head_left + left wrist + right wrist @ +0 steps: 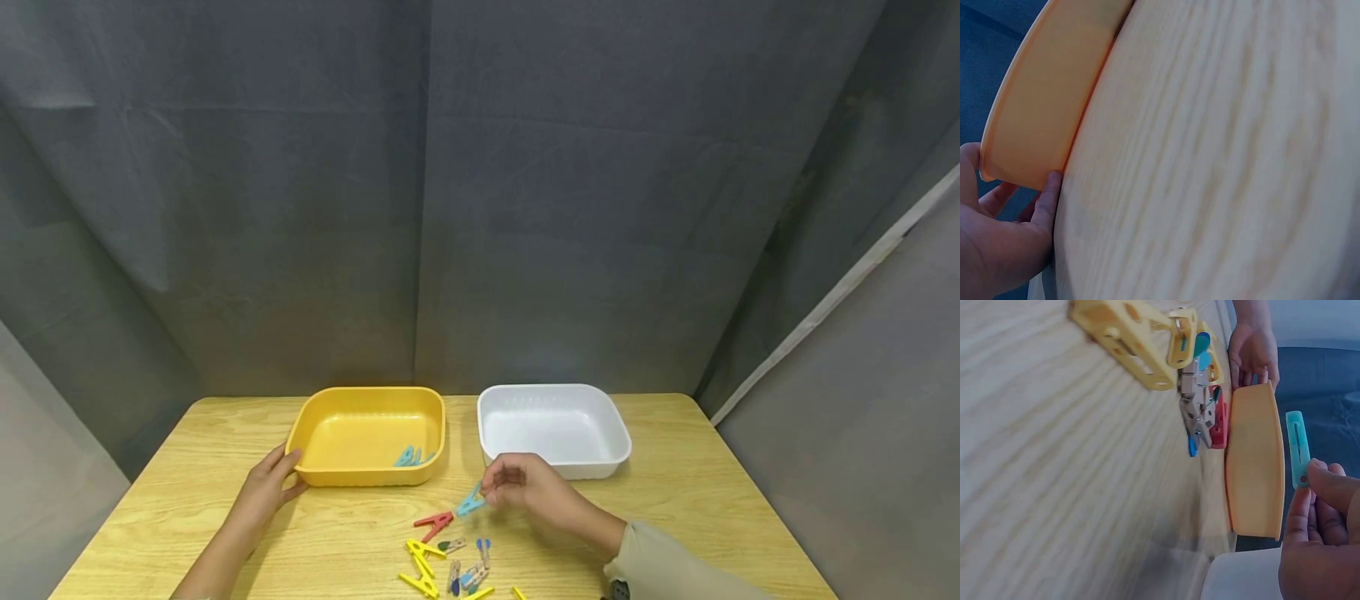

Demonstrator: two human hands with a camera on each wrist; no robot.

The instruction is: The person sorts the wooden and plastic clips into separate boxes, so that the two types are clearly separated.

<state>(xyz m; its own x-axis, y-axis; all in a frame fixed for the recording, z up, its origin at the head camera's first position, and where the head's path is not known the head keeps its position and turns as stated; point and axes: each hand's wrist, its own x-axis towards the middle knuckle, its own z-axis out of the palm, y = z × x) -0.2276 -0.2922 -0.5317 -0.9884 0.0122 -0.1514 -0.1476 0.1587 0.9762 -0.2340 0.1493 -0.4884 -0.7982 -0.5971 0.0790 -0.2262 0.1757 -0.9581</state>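
My right hand (pixel 528 492) pinches a light blue plastic clothespin (pixel 1298 447) between thumb and fingers, held up off the table just in front of the white tray. On the left, my left hand (pixel 266 486) holds the near-left corner of the yellow tray (pixel 365 477), with a fingertip over the rim and other fingers against the outer wall. Several light blue clothespins (pixel 407 457) lie in that tray's near-right corner. Below the held clothespin, a red clothespin (pixel 435 522) lies on the table. Yellow clothespins (pixel 420 554) and small wooden clothespins (pixel 474 577) are scattered close by.
The white tray (pixel 555 472) stands to the right of the yellow one, with a narrow gap between them. Both rest towards the back of the wood-grain table (pixel 720 517). Grey curtains (pixel 570 208) hang behind the table and along both sides.
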